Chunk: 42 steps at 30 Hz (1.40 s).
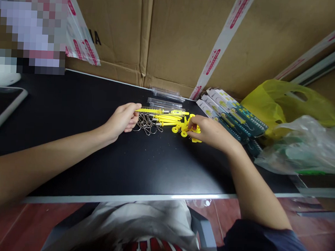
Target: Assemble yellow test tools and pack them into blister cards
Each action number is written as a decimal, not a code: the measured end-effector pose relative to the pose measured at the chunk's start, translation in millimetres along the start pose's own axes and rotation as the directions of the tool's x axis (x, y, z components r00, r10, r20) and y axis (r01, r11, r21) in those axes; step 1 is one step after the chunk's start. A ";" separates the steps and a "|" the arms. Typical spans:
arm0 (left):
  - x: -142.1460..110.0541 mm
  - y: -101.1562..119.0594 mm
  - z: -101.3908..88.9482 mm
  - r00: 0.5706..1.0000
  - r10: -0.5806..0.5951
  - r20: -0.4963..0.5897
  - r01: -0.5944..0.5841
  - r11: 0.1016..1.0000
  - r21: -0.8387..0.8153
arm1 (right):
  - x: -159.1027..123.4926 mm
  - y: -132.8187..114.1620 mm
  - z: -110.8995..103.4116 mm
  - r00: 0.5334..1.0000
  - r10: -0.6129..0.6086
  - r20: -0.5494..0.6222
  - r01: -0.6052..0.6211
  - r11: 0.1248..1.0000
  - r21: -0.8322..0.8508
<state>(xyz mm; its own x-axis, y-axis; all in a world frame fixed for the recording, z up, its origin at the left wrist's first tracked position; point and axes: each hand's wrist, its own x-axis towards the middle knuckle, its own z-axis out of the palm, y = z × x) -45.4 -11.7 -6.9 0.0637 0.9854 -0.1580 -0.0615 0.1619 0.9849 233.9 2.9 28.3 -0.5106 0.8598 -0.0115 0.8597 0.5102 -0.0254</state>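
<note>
My left hand (125, 118) is closed round the left end of a clear-tubed spring scale (150, 110) with a yellow inner part, which points to the right. Under that hand lies a tangle of metal hooks (147, 125). Several yellow rods (169, 120) with metal ends rest beside the hooks. My right hand (204, 129) reaches down into a pile of small yellow plastic parts (183, 133), some of them ring-shaped. Its thumb and fingers are bent together there; what they pinch is hidden. Behind the spring scale lie clear plastic tubes (165, 102).
Printed boxes (234, 113) are stacked right of my right hand. A yellow plastic bag (264, 96) and a clear plastic bag (291, 145) lie further right. Large taped cartons (177, 37) stand along the back edge of the black table (154, 173). A white-edged device (7, 103) lies far left.
</note>
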 end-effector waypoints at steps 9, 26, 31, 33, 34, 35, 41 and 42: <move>1.2 -0.4 -0.2 1.000 -0.007 -0.004 0.007 1.000 -0.008 | -4.9 -1.4 -1.7 0.998 -0.035 0.048 0.038 0.997 -0.071; 1.4 1.0 0.0 0.997 -0.052 0.064 0.058 0.993 -0.102 | 4.7 3.4 -12.3 0.937 0.086 -0.338 0.198 0.667 0.719; 1.6 1.1 0.2 0.993 -0.066 0.098 0.077 0.990 -0.119 | 6.3 1.3 -8.0 0.930 0.100 -0.353 0.214 0.634 0.743; 2.1 0.3 0.0 0.991 -0.063 0.114 0.076 0.990 -0.115 | 6.1 1.9 -7.3 0.930 0.091 -0.357 0.223 0.632 0.743; 2.1 -0.1 0.0 0.991 -0.063 0.119 0.076 0.991 -0.112 | 6.0 2.2 -7.0 0.930 0.084 -0.358 0.228 0.632 0.741; 2.0 -0.2 0.1 0.990 -0.066 0.122 0.079 0.991 -0.106 | 5.9 2.3 -6.7 0.931 0.076 -0.357 0.231 0.634 0.738; -0.6 1.9 1.8 0.987 -0.074 0.139 0.088 0.992 -0.094 | 3.5 -4.1 -5.6 0.951 0.049 -0.305 0.198 0.661 0.723; -0.6 2.3 1.7 0.987 -0.076 0.143 0.090 0.991 -0.095 | 3.1 -5.6 -5.3 0.950 0.049 -0.309 0.199 0.667 0.718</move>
<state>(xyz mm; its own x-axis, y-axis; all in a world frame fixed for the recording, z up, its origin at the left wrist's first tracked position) -43.9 -12.1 -4.5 0.2098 0.9526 -0.2205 -0.1503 0.2542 0.9554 227.5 2.8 33.7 -0.4383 0.8485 0.2964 0.4602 0.4951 -0.7369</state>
